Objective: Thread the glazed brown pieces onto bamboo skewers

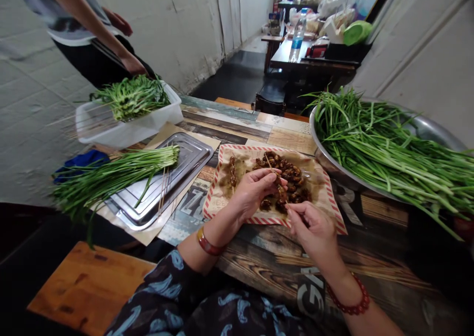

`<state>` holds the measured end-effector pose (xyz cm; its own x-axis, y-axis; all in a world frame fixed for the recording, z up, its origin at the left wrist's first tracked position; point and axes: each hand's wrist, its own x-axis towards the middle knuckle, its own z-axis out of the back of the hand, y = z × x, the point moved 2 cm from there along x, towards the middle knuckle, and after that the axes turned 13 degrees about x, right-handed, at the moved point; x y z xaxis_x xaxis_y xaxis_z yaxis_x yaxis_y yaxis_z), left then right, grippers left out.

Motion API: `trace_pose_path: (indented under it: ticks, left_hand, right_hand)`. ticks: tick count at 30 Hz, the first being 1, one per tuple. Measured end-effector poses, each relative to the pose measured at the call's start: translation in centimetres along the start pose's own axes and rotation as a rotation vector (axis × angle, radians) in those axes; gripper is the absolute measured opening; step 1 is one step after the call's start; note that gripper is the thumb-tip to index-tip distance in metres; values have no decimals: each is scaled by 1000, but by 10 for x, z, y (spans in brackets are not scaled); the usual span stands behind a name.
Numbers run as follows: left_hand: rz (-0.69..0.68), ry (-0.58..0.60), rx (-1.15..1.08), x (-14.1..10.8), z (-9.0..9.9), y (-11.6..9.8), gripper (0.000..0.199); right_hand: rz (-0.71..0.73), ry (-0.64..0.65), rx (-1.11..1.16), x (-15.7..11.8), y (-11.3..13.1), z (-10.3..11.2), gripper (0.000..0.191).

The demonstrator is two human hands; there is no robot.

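Observation:
Over a red-bordered paper sheet, my left hand is closed around a thin wooden skewer with brown pieces on it. The fingers of my right hand pinch at the skewer's near end; the exact contact is too small to make out. Beneath and behind the hands lies a pile of glossy dark brown pieces, which look like insect pupae. A threaded skewer of the same pieces rests on the left part of the sheet.
On the left, long green chives and bare skewers lie across a metal tray. A co-worker's hand is at the greens in a white plastic bin. A steel bowl of chives stands right. More skewers lie near me.

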<state>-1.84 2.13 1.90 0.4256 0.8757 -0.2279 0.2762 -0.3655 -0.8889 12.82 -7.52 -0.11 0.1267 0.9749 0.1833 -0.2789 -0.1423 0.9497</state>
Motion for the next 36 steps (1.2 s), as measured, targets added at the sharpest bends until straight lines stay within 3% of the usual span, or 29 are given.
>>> trace_pose_path:
  ticks: [5, 10, 20, 27, 31, 36]
  left_hand:
    - [17, 72, -37, -1, -4, 1, 50]
    - [67, 178, 86, -4, -8, 3, 44]
    - [-10, 39, 104, -3, -2, -4, 41]
    - [-10, 76, -25, 0, 5, -9, 43]
    - [-20, 57, -51, 2, 7, -6, 46]
    - [-46, 7, -26, 4, 8, -3, 42]
  right_hand:
    - [5, -61, 7, 5, 2, 4, 20]
    - [-34, -62, 40, 5, 2, 5, 22]
    - [-128, -16, 150, 6, -1, 3, 25]
    - [-222, 15, 294, 1, -8, 1, 28]
    - [-178, 18, 253, 1, -9, 1, 24]
    - [4, -21, 69, 2, -3, 4, 16]
